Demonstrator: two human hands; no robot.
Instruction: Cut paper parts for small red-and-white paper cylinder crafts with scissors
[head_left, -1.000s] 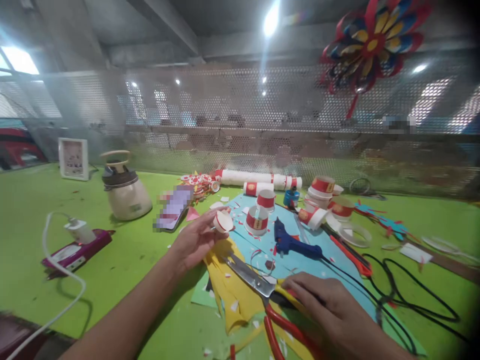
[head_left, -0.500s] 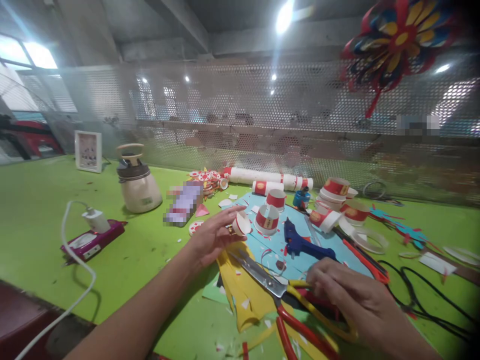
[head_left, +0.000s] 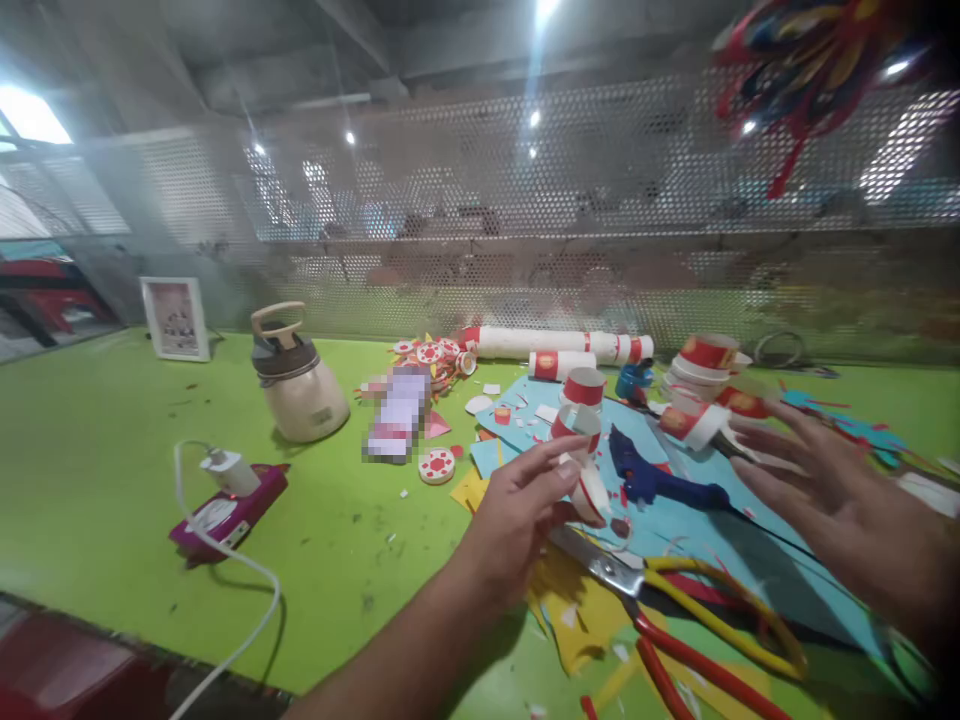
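My left hand [head_left: 525, 510] is closed on a small white cut cup piece [head_left: 590, 492], its rim tilted to the right. My right hand [head_left: 840, 480] is raised over the right side with its fingers spread, near a tipped red-and-white cup [head_left: 694, 425]; it holds nothing. Below the hands lie scissors [head_left: 615, 572] with yellow handles and a tool with red handles [head_left: 697, 665], on yellow paper [head_left: 592, 625]. A dark blue glue gun [head_left: 660, 480] rests on blue paper [head_left: 757, 540] between the hands.
Paper cups [head_left: 583, 388] and a long white cup tube [head_left: 547, 343] stand or lie farther back. To the left are a phone [head_left: 401, 415], a beige jug [head_left: 304, 395], a purple power strip [head_left: 225, 515] with a white cable, and a picture frame [head_left: 176, 320].
The view has turned, shifting the table items. My right hand has left the scissors area, lifted to the right and spread its fingers. My left hand still holds the cup piece.
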